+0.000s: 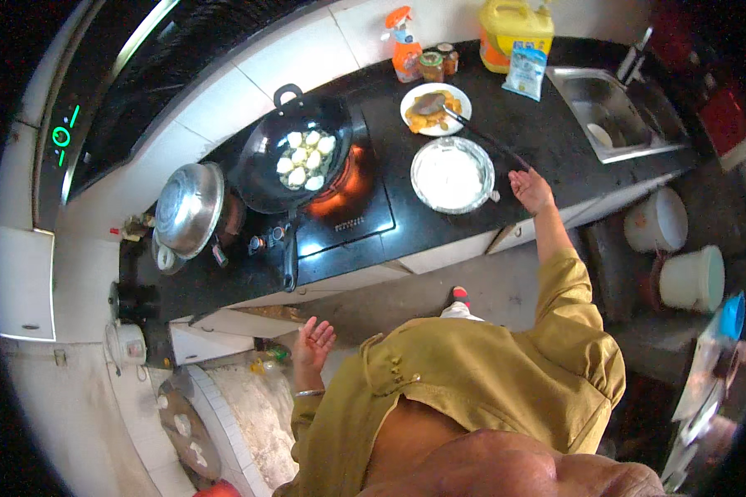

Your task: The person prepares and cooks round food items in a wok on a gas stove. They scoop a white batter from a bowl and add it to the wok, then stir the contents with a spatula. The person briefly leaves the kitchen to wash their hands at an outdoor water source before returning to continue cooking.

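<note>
My right hand (532, 190) holds the dark handle end of a metal ladle (431, 104), whose head rests on the yellow-orange food in a white plate (457, 122). In front of that hand stands a round metal bowl (452, 174) of white powder or paste. My left hand (313, 345) is empty, fingers apart, palm up below the counter's front edge. A black wok (261, 163) sits on the cooktop with several pale round food pieces (306, 158) in it; its long black handle (291, 255) points toward me. An orange glow shows at its right side.
Metal bowls (189, 208) stand left of the wok. An orange spray bottle (406, 53), jars (431, 66), a yellow jug (513, 28) and a blue-white packet (526, 69) stand along the wall. The sink (612, 115) is at right; white buckets (690, 279) stand below it.
</note>
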`<action>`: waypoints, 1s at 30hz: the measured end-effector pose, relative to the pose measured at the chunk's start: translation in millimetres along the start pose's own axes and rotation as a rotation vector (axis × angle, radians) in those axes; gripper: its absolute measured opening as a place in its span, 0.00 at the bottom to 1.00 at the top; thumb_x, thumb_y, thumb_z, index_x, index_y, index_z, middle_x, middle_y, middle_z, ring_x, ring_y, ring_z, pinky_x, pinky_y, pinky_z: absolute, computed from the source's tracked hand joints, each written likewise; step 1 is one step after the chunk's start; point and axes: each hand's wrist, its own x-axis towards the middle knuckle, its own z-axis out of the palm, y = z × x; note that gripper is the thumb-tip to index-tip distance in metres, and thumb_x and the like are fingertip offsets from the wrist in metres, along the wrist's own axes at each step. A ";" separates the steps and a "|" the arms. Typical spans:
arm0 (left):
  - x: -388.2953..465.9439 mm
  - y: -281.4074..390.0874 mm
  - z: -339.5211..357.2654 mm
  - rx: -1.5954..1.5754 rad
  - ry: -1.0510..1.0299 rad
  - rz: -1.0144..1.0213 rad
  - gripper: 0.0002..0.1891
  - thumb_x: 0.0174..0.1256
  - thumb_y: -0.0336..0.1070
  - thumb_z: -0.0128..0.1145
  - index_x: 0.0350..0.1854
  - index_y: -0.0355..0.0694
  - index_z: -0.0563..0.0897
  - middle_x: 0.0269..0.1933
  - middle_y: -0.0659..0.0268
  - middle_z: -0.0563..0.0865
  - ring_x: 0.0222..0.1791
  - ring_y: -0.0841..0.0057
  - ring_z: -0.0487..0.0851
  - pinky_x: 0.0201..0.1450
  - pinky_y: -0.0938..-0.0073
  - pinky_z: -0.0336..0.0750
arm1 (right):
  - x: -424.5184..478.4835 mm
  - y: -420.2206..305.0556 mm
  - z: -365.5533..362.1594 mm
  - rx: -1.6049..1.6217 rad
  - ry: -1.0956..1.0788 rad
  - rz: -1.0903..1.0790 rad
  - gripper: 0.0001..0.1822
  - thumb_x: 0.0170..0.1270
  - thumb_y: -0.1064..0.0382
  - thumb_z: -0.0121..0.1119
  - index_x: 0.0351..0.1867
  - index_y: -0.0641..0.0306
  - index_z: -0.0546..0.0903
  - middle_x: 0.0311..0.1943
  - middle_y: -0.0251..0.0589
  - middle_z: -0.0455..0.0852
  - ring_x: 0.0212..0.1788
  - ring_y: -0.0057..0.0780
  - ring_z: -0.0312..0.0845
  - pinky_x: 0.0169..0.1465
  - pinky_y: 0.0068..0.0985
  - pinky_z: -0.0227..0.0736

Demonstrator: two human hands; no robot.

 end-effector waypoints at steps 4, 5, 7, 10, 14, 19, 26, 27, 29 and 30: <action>-6.5 3.7 56.0 -0.057 0.022 0.064 0.27 0.70 0.56 0.35 0.63 0.43 0.66 0.53 0.56 0.77 0.51 0.63 0.77 0.55 0.58 0.72 | 48.0 -6.6 16.0 0.091 -0.063 0.060 0.23 0.69 0.51 0.46 0.51 0.72 0.64 0.48 0.55 0.76 0.43 0.38 0.78 0.36 0.23 0.75; -7.6 4.7 59.0 -0.083 0.033 0.071 0.27 0.70 0.56 0.35 0.63 0.43 0.66 0.53 0.56 0.77 0.51 0.63 0.77 0.55 0.58 0.72 | 47.0 -2.7 21.8 0.115 -0.057 0.023 0.24 0.68 0.50 0.47 0.52 0.72 0.64 0.48 0.54 0.76 0.43 0.38 0.78 0.35 0.23 0.74; -9.3 8.8 63.0 -0.143 0.047 0.089 0.27 0.70 0.57 0.34 0.62 0.43 0.67 0.53 0.56 0.77 0.51 0.63 0.77 0.55 0.58 0.72 | 36.9 2.5 47.1 0.157 -0.051 -0.057 0.27 0.67 0.48 0.48 0.53 0.73 0.64 0.48 0.54 0.77 0.42 0.37 0.79 0.34 0.23 0.74; -15.0 16.1 77.1 -0.181 0.066 0.124 0.29 0.69 0.60 0.33 0.62 0.43 0.68 0.55 0.55 0.76 0.53 0.62 0.75 0.58 0.55 0.69 | 54.7 -9.9 36.7 0.290 -0.038 0.042 0.29 0.64 0.47 0.53 0.51 0.74 0.66 0.50 0.53 0.76 0.46 0.42 0.76 0.45 0.30 0.77; -6.7 32.0 84.3 -0.239 -0.013 0.172 0.32 0.68 0.63 0.31 0.62 0.42 0.67 0.56 0.51 0.75 0.55 0.61 0.75 0.59 0.54 0.69 | 60.6 -30.9 42.5 0.297 -0.162 -0.110 0.24 0.66 0.55 0.51 0.50 0.78 0.69 0.50 0.56 0.75 0.52 0.51 0.72 0.58 0.40 0.73; 3.4 47.7 74.3 -0.330 -0.104 0.159 0.35 0.67 0.65 0.25 0.62 0.41 0.65 0.56 0.49 0.76 0.47 0.62 0.81 0.46 0.64 0.79 | 0.7 -62.5 72.0 0.187 -0.356 -0.173 0.21 0.64 0.60 0.54 0.49 0.79 0.70 0.48 0.61 0.75 0.54 0.51 0.72 0.59 0.38 0.72; 27.3 92.4 72.9 -0.095 -0.479 0.063 0.35 0.68 0.63 0.28 0.66 0.40 0.57 0.54 0.49 0.77 0.41 0.73 0.83 0.36 0.75 0.82 | -147.5 -59.8 141.7 -0.321 -0.477 -0.571 0.16 0.64 0.60 0.54 0.50 0.67 0.76 0.53 0.45 0.77 0.53 0.42 0.75 0.57 0.32 0.73; 33.7 96.6 73.2 -0.103 -0.531 0.026 0.35 0.68 0.63 0.29 0.67 0.40 0.57 0.52 0.51 0.78 0.38 0.75 0.82 0.33 0.78 0.79 | -171.1 -47.3 164.7 -0.403 -0.483 -0.608 0.17 0.65 0.59 0.53 0.50 0.67 0.76 0.53 0.45 0.77 0.52 0.42 0.76 0.56 0.33 0.73; 46.7 100.9 71.1 -0.111 -0.626 -0.034 0.34 0.68 0.63 0.30 0.67 0.41 0.57 0.48 0.55 0.80 0.32 0.79 0.80 0.28 0.84 0.75 | -208.5 -19.1 207.0 -0.583 -0.544 -0.609 0.15 0.65 0.61 0.52 0.50 0.67 0.75 0.54 0.52 0.75 0.49 0.43 0.77 0.55 0.34 0.73; 54.9 104.3 72.3 -0.107 -0.657 -0.060 0.34 0.69 0.61 0.34 0.68 0.41 0.57 0.41 0.61 0.81 0.25 0.82 0.74 0.23 0.87 0.67 | -221.5 -2.8 224.2 -0.680 -0.575 -0.637 0.15 0.64 0.62 0.53 0.49 0.67 0.75 0.54 0.54 0.74 0.49 0.43 0.77 0.55 0.34 0.74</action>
